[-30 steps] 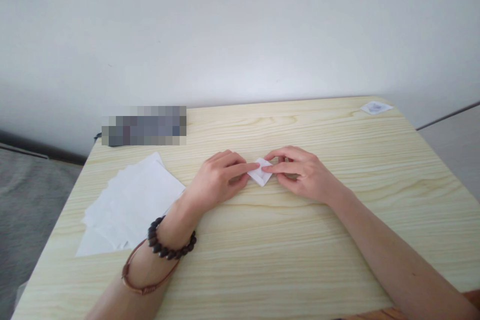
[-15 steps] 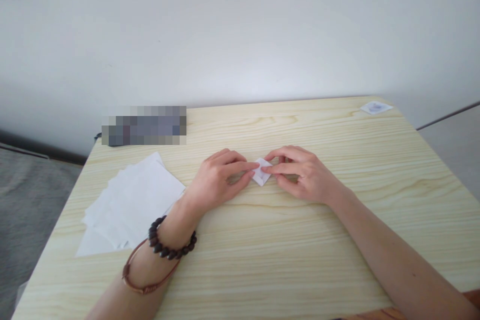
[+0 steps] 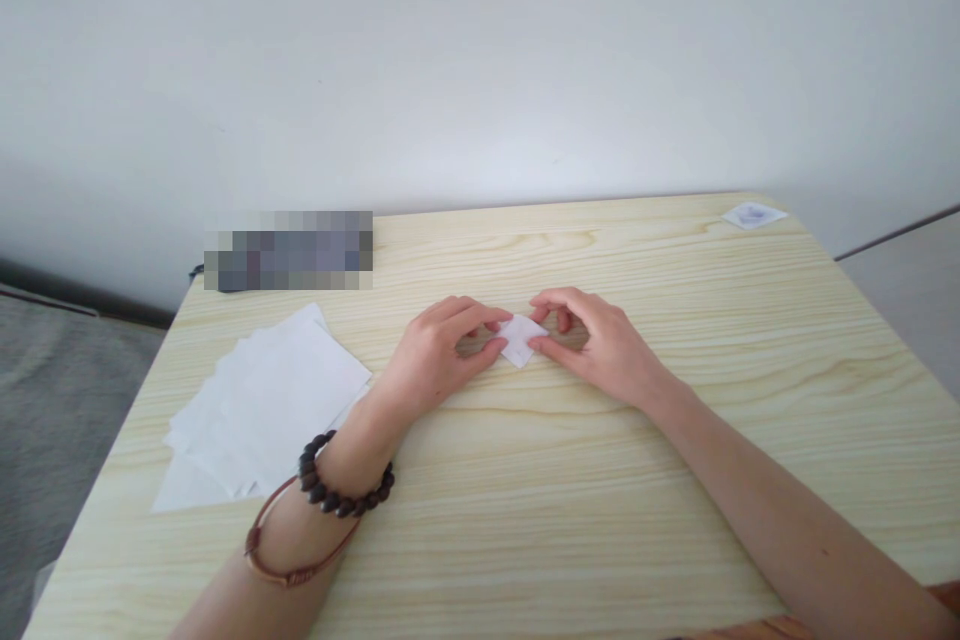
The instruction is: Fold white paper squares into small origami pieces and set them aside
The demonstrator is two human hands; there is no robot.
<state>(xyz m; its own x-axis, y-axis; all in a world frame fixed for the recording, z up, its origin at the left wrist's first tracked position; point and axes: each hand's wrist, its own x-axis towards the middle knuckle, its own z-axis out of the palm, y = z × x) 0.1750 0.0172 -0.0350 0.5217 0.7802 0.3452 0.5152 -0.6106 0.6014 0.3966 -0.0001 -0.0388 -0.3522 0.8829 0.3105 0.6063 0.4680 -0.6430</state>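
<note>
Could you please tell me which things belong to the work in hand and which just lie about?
Belonging: small white paper square, held; likely fanned white paper sheets; likely white paper diamond, far right corner.
Lying about, apparently: dark oblong object, blurred.

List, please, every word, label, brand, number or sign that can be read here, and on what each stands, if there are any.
No text can be read.
Pixelated object: any text is obscured.
Far-right paper: greyish patch, too small to tell what it is.
White sheets and small middle paper: no writing visible.
</note>
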